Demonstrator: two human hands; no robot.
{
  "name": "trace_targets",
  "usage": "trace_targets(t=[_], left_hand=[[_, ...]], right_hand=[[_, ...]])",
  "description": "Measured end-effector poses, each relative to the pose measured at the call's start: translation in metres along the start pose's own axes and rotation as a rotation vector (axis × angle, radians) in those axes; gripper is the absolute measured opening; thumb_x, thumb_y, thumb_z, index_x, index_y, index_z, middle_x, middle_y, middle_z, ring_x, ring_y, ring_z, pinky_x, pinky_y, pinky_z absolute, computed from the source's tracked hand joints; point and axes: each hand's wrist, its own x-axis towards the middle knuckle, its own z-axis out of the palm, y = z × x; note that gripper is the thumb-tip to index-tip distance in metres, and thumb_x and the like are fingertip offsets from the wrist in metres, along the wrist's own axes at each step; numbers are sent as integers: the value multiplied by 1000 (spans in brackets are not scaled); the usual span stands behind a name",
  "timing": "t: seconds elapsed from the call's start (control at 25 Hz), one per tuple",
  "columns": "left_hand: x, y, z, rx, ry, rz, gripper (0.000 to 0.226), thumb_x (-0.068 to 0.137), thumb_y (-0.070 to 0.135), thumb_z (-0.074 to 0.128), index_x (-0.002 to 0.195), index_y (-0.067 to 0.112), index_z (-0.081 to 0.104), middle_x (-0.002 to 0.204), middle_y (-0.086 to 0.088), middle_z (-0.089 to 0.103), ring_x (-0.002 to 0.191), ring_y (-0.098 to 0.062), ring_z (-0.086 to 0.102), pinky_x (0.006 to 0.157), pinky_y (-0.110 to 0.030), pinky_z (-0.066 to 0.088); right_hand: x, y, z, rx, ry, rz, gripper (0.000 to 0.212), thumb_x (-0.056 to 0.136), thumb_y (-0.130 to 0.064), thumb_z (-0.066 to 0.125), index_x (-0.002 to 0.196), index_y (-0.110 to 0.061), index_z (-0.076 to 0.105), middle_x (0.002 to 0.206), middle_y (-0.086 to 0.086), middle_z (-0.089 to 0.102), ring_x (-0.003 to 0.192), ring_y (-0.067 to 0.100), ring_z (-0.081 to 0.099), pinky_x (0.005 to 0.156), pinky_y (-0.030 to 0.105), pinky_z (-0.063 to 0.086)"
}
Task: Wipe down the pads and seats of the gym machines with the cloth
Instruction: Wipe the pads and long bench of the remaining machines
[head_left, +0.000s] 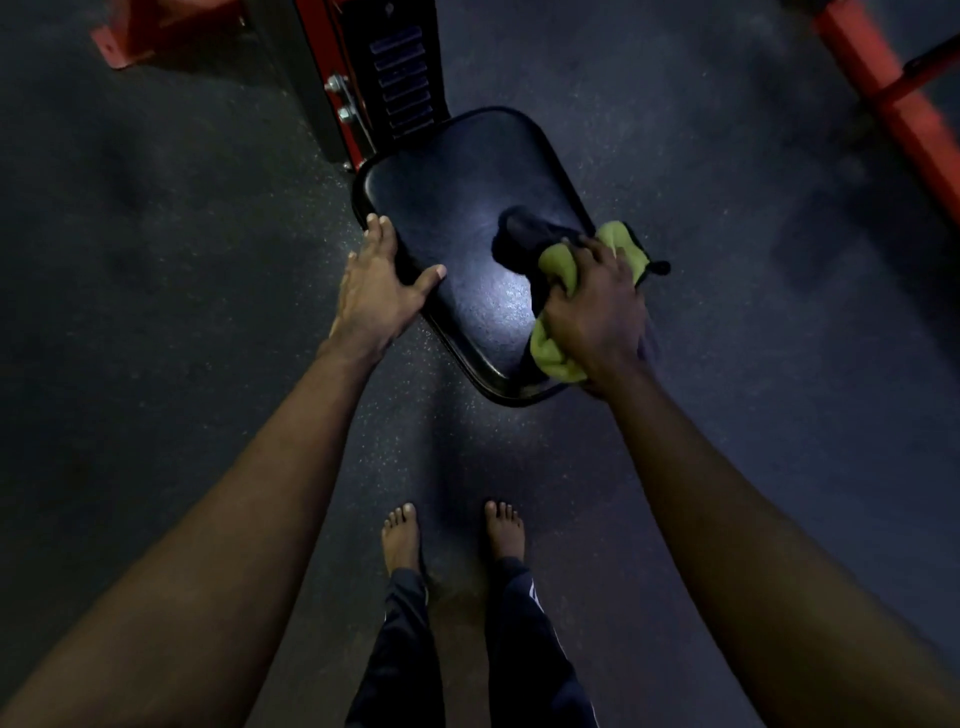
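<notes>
- Gym / weight room, dimly lit.
- Floor (156, 260): dark speckled rubber matting, typical gym flooring, covers whole view.
- Black padded seat (457, 218) w/ rounded corners, vinyl-like sheen, mounted on a machine.
- Behind seat: upright machine column (363, 78), red & black, w/ bolts and a stack of dark slotted plates, looks like a weight stack.
- Red steel frame (893, 104) of another machine at top right; red base foot (135, 36) bolted at top left.
- Person barefoot on the matting.

Dark speckled rubber floor (727, 467), black padded seat (457, 208) at centre, green cloth (558, 358) on its four-o'clock edge — bare feet (400, 540) at six o'clock.
</notes>
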Motion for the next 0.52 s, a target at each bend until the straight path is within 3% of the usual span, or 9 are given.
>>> trace_targets(t=[0.08,0.24,0.44,0.52], left_hand=[[-2,1,4,-30,19,-24,94,93,54,62,159,7,14,167,-11,8,153,-29,14,125,-43,13],[-3,7,6,-85,34,-48,93,93,47,65,158,5,15,167,-13,10,154,-25,12,125,-45,15],[-5,11,10,-102,53,-65,88,95,41,64,158,5,16,166,-13,11,153,-26,13,125,-42,13],[-8,13,14,-112,91,-80,81,97,36,62,158,4,19,166,-15,14,153,-27,16,125,-42,16]], right_hand=[[6,-7,2,-75,-24,0,66,90,-45,46,152,-23,42,162,-2,34,153,31,20,115,60,30],[-50,18,8,-184,-68,-185,62,99,-47,45,156,-24,36,165,-2,29,156,28,12,115,61,28],[-16,-17,18,-181,-95,-96,64,100,-41,46,158,-20,32,167,1,24,157,30,5,118,66,19],[-11,-31,20,-224,-150,-160,69,98,-40,45,160,-17,26,169,4,19,157,32,2,118,66,15]])
